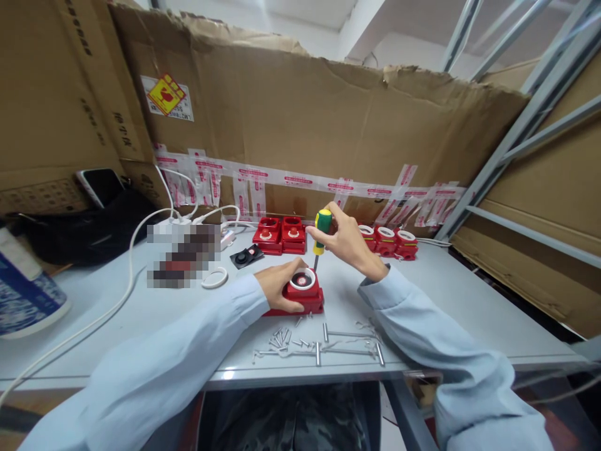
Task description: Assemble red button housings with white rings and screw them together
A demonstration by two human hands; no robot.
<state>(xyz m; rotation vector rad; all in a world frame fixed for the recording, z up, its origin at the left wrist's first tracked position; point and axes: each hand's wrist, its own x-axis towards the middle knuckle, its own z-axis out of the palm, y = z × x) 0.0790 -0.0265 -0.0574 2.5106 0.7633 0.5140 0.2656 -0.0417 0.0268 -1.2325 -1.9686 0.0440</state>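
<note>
My right hand [345, 237] is wrapped round the green and yellow handle of a screwdriver [323, 223], held upright. Its shaft points down at the right rear edge of a red housing [307, 303] with a white ring [313, 275] on top; whether the tip sits on a screw is too small to tell. My left hand [280, 287] grips that housing from the left, thumb along its front and fingers behind it. Just in front lie several loose screws [280, 339] and several T-shaped metal rods [347, 335] near the table's front edge.
Behind stand two red housings [280, 237] and, to the right, several with white rings [385, 241]. A loose white ring [215, 278] and black parts [246, 255] lie left, near a power strip [228, 238] and white cable [129, 275]. Cardboard [300, 113] walls the back.
</note>
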